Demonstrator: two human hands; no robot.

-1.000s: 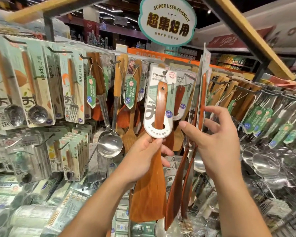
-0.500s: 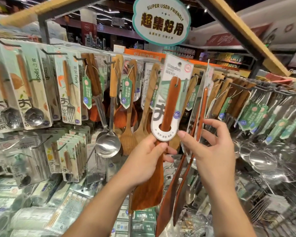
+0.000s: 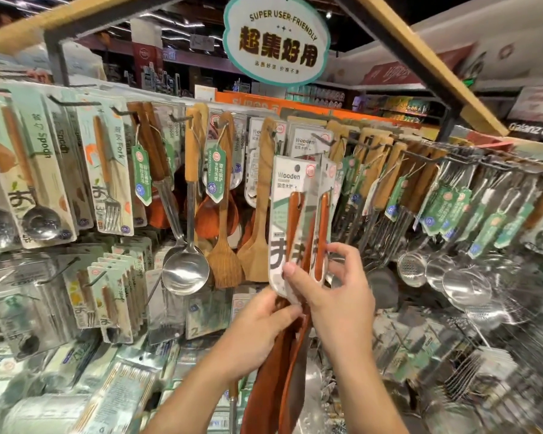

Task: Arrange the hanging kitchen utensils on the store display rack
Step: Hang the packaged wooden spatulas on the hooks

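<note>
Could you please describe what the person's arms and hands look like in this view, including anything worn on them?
Both forearms are bare as far as the frame shows, with no sleeves, gloves, watch or rings visible. The left hand and right hand have short, unpainted nails on the fingers.

Both bare forearms rise from the bottom centre of the frame. The left hand (image 3: 257, 332) has its fingers curled in a grip, thumb on top. Just right of it, the right hand (image 3: 339, 296) pinches with thumb and spread fingertips.
</note>
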